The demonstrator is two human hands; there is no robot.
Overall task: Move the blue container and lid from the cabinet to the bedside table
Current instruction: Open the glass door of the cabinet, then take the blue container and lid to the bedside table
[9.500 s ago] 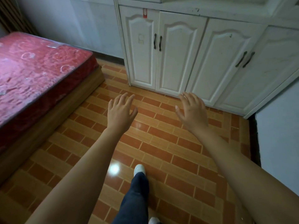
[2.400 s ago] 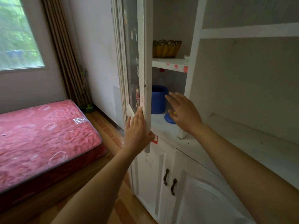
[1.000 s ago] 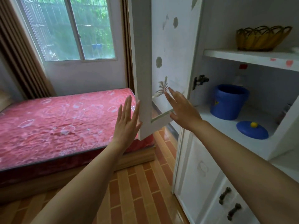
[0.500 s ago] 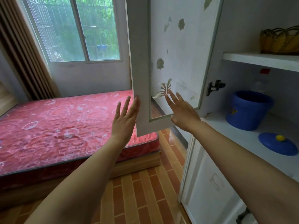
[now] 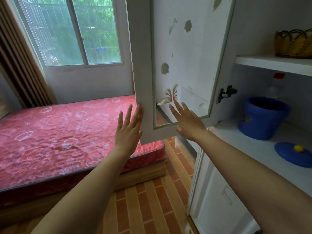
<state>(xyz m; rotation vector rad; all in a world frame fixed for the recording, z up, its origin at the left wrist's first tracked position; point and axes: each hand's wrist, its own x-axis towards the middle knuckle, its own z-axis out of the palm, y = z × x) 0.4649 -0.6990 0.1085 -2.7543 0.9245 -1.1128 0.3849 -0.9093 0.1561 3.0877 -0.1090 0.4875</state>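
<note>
The blue container [image 5: 262, 118], an open-topped tub, stands on the lower shelf of the white cabinet [image 5: 253, 159] at the right. Its blue lid [image 5: 293, 154] with a yellow knob lies flat on the same shelf, in front of the tub. The cabinet's glass door [image 5: 182, 70] stands swung wide open between me and the window. My left hand [image 5: 129, 130] is open, fingers up against the door's outer edge. My right hand [image 5: 187, 121] is open too, flat on the door's lower inner face. Neither hand holds anything. No bedside table is in view.
A bed with a red patterned mattress [image 5: 67, 134] fills the left. Behind it are a window [image 5: 72, 31] and brown curtains [image 5: 18, 65]. A woven yellow basket [image 5: 293, 43] sits on the upper shelf. A clear bottle with a red cap [image 5: 275, 88] stands behind the tub. Brick-pattern floor [image 5: 148, 200] lies below.
The door has swung further open and both hands stay on it. My view has shifted slightly, so the tub and lid sit nearer the right edge than a second ago.
</note>
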